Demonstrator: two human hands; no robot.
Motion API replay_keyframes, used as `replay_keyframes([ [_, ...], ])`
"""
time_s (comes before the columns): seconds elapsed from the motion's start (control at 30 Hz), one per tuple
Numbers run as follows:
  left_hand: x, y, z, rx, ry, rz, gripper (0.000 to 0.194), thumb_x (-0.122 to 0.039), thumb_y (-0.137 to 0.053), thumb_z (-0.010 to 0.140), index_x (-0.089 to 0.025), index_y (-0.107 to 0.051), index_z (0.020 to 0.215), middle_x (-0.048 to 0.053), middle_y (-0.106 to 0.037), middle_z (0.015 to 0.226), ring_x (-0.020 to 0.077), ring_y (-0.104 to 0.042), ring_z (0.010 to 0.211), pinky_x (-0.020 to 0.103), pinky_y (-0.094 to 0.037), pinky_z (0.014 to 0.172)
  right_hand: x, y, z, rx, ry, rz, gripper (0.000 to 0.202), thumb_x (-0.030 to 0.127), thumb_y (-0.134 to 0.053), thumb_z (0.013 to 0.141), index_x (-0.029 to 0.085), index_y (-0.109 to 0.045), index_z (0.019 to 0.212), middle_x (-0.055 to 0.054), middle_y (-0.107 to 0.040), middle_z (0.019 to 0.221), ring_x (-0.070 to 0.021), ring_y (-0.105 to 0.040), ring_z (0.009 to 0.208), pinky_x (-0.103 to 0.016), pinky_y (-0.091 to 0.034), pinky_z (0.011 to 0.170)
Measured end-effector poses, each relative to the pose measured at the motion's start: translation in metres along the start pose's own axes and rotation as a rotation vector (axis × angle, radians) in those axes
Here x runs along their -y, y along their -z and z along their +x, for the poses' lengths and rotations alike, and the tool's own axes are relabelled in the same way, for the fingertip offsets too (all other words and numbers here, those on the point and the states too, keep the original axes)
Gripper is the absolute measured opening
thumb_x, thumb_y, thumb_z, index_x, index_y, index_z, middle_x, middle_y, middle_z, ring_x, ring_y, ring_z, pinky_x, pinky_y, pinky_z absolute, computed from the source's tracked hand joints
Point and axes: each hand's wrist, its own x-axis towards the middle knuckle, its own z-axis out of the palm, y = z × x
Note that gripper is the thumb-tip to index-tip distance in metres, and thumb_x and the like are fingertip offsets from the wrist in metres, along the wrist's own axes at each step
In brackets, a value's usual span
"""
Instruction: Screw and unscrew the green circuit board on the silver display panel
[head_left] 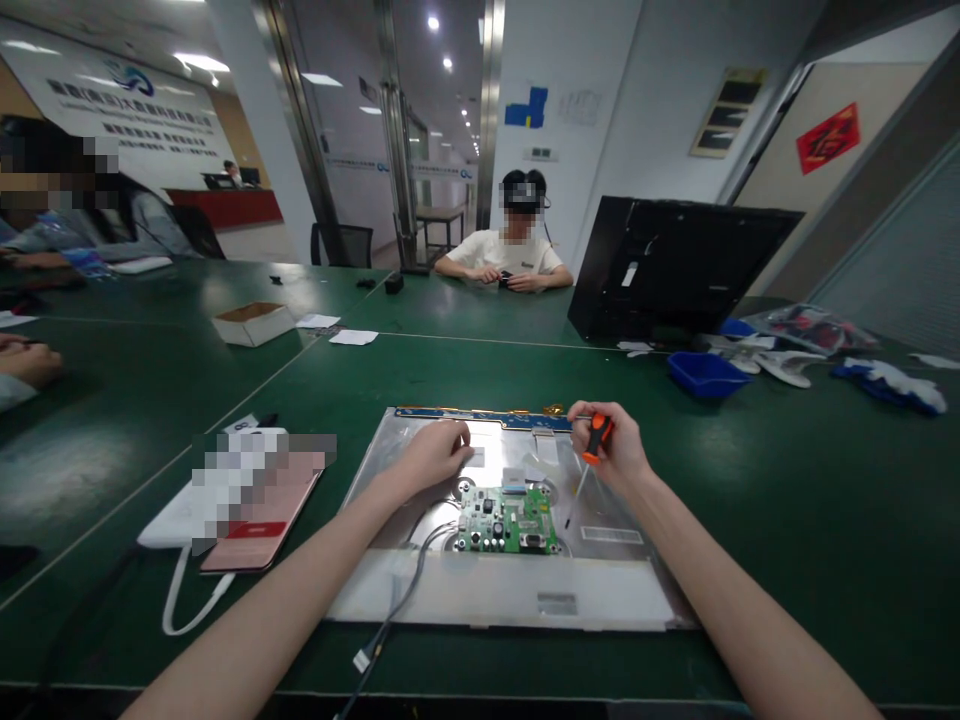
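Note:
A bare display panel (630, 600) lies flat on the green table with its metal back up. On its middle sits a green circuit board (506, 520), and a narrow blue board strip (487, 418) runs along the far edge. My right hand (626, 450) is closed around a screwdriver (598, 438) with an orange and black handle. Its shaft slants down over the panel, right of the circuit board. My left hand (435, 458) is over the panel's left half, fingers curled in; whatever they may pinch is hidden. Dark cables (416, 575) trail from the board past the near edge.
Left of the panel lie a white power bank (169, 515) and a pink phone (300, 490). A blue tray (705, 373) and a black monitor (675, 270) stand at the right. Farther off is a small open box (253, 323). Another person (517, 245) sits opposite; others are at the left.

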Motion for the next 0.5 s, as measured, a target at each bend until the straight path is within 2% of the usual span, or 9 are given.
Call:
replay_keyframes([
  [0.2, 0.000, -0.003, 0.001, -0.014, 0.017, -0.033, 0.009, -0.023, -0.055, 0.082, -0.016, -0.061, 0.081, 0.007, -0.065, 0.081, 0.0209, -0.058, 0.075, 0.028, -0.039, 0.065, -0.005, 0.010, -0.006, -0.038, 0.023, 0.033, 0.024, 0.037, -0.048, 0.076, 0.016, -0.060, 0.071, 0.007, -0.036, 0.037, -0.0064, -0.021, 0.032, -0.020, -0.023, 0.033],
  [0.5, -0.025, 0.007, 0.002, 0.036, -0.067, -0.273, 0.011, -0.014, -0.053, 0.077, -0.017, -0.063, 0.080, 0.003, -0.066, 0.076, 0.0165, -0.059, 0.070, 0.025, -0.040, 0.062, -0.001, 0.018, -0.003, -0.072, 0.066, 0.062, 0.023, 0.037, -0.048, 0.075, 0.018, -0.060, 0.072, 0.007, -0.036, 0.036, -0.0071, -0.024, 0.032, -0.020, -0.027, 0.034],
])
